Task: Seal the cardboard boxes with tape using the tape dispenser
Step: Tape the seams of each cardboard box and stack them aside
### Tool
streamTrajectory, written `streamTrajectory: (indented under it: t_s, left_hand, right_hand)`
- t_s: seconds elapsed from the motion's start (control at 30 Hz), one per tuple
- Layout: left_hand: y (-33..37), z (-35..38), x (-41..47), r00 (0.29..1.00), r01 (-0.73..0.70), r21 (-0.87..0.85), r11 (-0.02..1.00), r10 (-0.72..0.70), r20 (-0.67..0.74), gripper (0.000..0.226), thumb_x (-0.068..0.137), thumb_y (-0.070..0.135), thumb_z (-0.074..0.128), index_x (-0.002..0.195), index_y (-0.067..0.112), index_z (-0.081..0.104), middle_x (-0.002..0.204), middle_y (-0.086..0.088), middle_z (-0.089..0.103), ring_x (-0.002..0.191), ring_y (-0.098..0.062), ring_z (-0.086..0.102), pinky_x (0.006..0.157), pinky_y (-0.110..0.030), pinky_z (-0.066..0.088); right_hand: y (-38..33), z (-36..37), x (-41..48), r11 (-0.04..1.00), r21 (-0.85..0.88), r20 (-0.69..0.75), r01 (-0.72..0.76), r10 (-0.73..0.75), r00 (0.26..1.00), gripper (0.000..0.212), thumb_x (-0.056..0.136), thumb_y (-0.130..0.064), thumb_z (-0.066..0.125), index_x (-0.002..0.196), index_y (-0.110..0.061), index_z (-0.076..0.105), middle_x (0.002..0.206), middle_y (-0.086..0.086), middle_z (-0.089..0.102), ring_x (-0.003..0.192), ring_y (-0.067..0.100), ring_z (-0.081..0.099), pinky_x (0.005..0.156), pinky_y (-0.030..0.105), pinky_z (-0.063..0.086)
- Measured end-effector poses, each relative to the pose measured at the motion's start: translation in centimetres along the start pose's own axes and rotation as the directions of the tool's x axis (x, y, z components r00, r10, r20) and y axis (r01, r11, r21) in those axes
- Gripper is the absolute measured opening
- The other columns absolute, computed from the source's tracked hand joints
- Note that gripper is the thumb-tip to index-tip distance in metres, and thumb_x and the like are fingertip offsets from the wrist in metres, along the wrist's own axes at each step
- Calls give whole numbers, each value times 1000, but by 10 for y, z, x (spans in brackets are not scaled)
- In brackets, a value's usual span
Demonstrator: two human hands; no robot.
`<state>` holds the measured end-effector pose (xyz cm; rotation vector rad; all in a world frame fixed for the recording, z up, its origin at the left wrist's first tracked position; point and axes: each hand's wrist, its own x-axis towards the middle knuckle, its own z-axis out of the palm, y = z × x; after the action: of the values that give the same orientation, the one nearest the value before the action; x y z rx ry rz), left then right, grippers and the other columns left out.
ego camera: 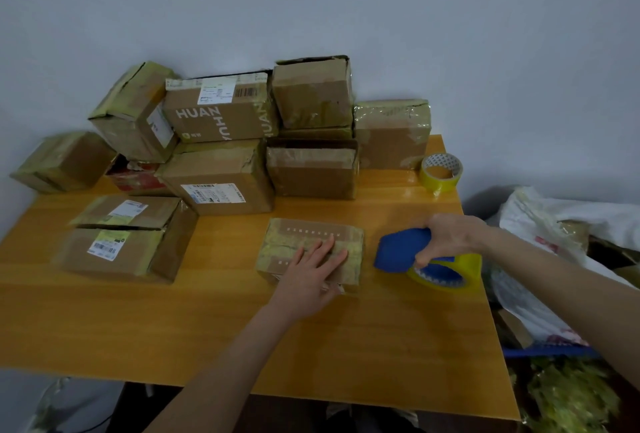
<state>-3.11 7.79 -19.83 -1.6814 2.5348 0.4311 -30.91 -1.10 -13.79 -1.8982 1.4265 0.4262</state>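
Progress: mid-task | small box (pixel 311 249) on counter (pixel 207 328), taped, left hand (pixel 311 275) flat atop | right hand (pixel 446 238) grips tape dispenser (pixel 426 261) beside it | stacked boxes (pixel 221 141) behind, sealing unclear.

The person's left hand (pixel 313 268) lay flat, fingers straight, on top of a small taped box (pixel 311 233) near the middle of the wooden table (pixel 207 321). The right hand (pixel 450 237) gripped the handle of a blue tape dispenser (pixel 398 250) just right of that box, with its yellow roll (pixel 469 268) near the table's right edge. A pile of taped cardboard boxes (pixel 221 121) stood against the wall at the back and left, a spare tape roll (pixel 442 171) sat at the far right corner, and a white bag (pixel 540 218) lay beside the table.
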Motion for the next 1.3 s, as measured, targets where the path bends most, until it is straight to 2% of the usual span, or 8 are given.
streamTrajectory:
  t_s: [0.13, 0.3, 0.43, 0.6, 0.8, 0.97, 1.13, 1.3]
  left_hand:
    - [10, 0, 0, 996, 79, -43, 996, -81, -35, 70, 92, 59, 44, 152, 33, 18, 161, 5, 5, 148, -15, 2, 121, -41, -3]
    - [47, 2, 14, 920, 356, -42, 933, -358, -157, 101, 76, 82, 16, 149, 13, 27, 155, -6, 26, 144, -24, 23, 119, -49, 9]
    - [59, 10, 21, 911, 390, -26, 920, -390, -134, 90, 89, 65, 45, 154, 12, 12, 161, -11, 11, 148, -28, 8, 116, -54, 2]
    - [12, -5, 1, 993, 115, 40, 993, -115, 16, 79, 94, 45, 50, 154, 28, 1, 162, 5, -6, 149, -18, -8, 120, -47, -6]
    - [8, -1, -8, 965, 246, -144, 958, -256, -56, 93, 82, 62, 60, 153, 35, 6, 161, 3, -5, 147, -22, -14, 120, -47, 16]
    - [15, 6, 0, 945, 253, -108, 961, -269, -184, 90, 78, 65, 53, 150, 17, 28, 156, -8, 28, 146, -31, 10, 113, -46, 31]
    - [11, 3, 0, 970, 235, -59, 970, -238, -48, 92, 88, 56, 51, 154, 18, 0, 162, -2, -3, 147, -27, -13, 119, -40, 12]
    - [-8, -6, 3, 974, 228, 52, 972, -227, -21, 112, 78, 66, 61, 153, 19, -7, 160, -6, -15, 148, -25, -11, 121, -42, 4]
  right_hand:
    - [6, -11, -12, 938, 342, -163, 49, 8, 987, 46, 71, -32, 81, 111, -31, 58, 103, -5, 66, 93, 16, 63, 86, 36, 54]
    - [1, 0, -15, 776, 610, -372, 161, 101, 923, 47, 75, -19, 80, 113, -29, 54, 108, -1, 63, 92, 16, 61, 72, 26, 48]
    - [-2, 15, -16, 605, 770, -392, 204, 196, 899, 47, 76, -16, 79, 117, -26, 56, 108, 0, 62, 93, 17, 61, 72, 27, 49]
    - [-4, 19, -22, 576, 786, -390, 224, 181, 903, 47, 76, -12, 78, 117, -26, 59, 103, -4, 62, 92, 16, 61, 72, 25, 49]
    - [-15, 25, -22, 569, 784, -397, 248, 151, 905, 49, 75, -12, 79, 117, -28, 60, 108, -1, 64, 95, 15, 62, 73, 25, 51]
    - [-20, 31, -24, 545, 792, -410, 274, 141, 901, 48, 76, -8, 77, 116, -28, 61, 106, -1, 65, 96, 15, 63, 74, 24, 52]
    - [-23, 28, -27, 558, 782, -412, 277, 131, 902, 50, 76, -8, 78, 116, -32, 59, 108, -1, 65, 96, 15, 63, 74, 23, 51]
    - [-31, 21, -29, 546, 773, -442, 324, 96, 892, 49, 78, -7, 76, 102, -45, 57, 107, -6, 64, 95, 12, 62, 72, 22, 50]
